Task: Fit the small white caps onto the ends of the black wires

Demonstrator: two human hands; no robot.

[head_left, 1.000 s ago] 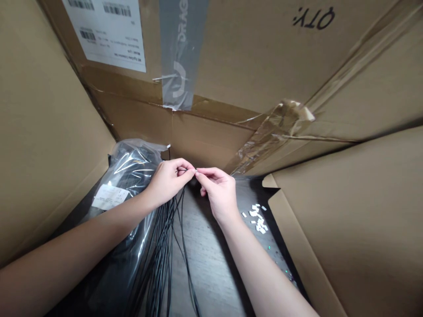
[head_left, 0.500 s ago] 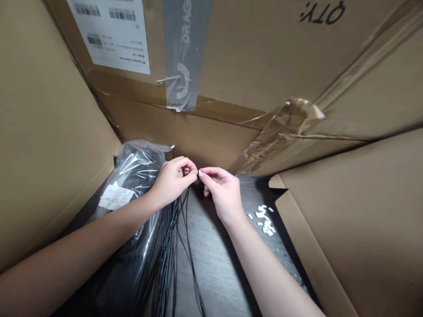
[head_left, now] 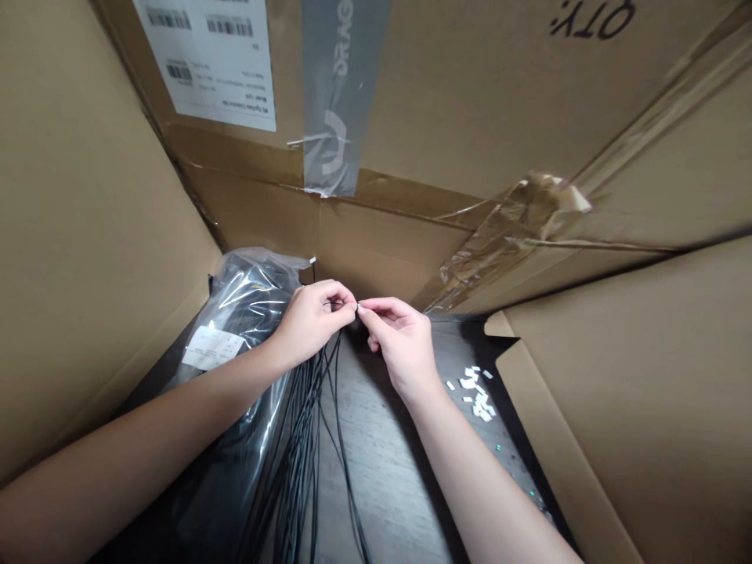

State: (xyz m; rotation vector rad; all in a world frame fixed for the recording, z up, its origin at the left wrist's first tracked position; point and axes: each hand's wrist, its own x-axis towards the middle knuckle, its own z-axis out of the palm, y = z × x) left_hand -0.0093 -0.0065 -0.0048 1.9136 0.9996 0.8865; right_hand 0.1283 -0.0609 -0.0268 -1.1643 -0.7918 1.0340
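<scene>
- The left hand (head_left: pixel 311 319) is curling its fingers (head_left: pixel 339 294) shut around the top of the thin black cords (head_left: pixel 305 423), it seems, and the cords are hanging down in a long bunch over the desk (head_left: pixel 388 478).
- The right hand (head_left: pixel 403 341) is pinching a tiny white bit (head_left: pixel 358 308) at its fingertips, right up against the left hand.
- The tiny white bit could slip and drop if the right hand is pinching too lightly, and it could get lost among the cords.
- The cords could get tangled or pull out of the left hand if their long, loose ends are catching on something.
- The plastic bag (head_left: pixel 250 298) is lying just beside the cords, so the cords could snag on it.
- A bump from an arm could knock the other small white bits (head_left: pixel 473 389) around on the desk.
- The left arm (head_left: pixel 146 411) is reaching in from the lower left, with the wrist bending a little.
- The right arm (head_left: pixel 487 486) is reaching in from the lower right, and both arms are working between the brown cardboard flaps (head_left: pixel 99 235) (head_left: pixel 623 407).
</scene>
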